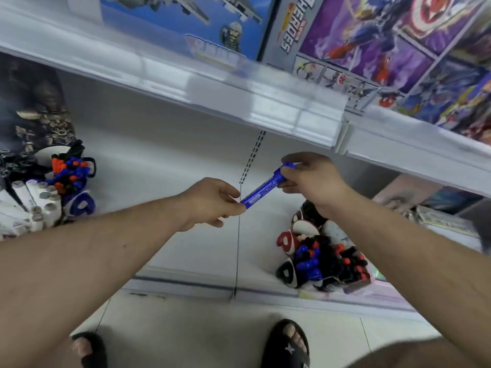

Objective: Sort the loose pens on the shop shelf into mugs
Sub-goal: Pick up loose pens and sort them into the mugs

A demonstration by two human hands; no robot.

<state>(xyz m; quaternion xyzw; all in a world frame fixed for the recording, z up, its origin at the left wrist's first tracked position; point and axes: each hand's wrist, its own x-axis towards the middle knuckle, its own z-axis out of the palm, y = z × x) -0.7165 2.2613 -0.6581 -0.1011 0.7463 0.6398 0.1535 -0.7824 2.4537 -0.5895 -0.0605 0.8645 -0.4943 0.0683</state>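
I pinch one blue marker [263, 187] at both ends, left hand [212, 201] and right hand [313, 179], above the shelf [186, 235]. Sorting is mid-way, I judge: next it goes into the mug [71, 176] at left holding blue and orange pens (right fingers [288, 185] must let go first).

Bare shelf [186, 160] between mug clusters [318, 256]

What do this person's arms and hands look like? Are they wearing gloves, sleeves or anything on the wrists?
Both arms are bare for all of their length in view, with no sleeve showing. The left hand and the right hand are bare too: no gloves, and no rings, watch or bands that I can see. The only clothing in view is a pair of black slide sandals on otherwise bare feet.
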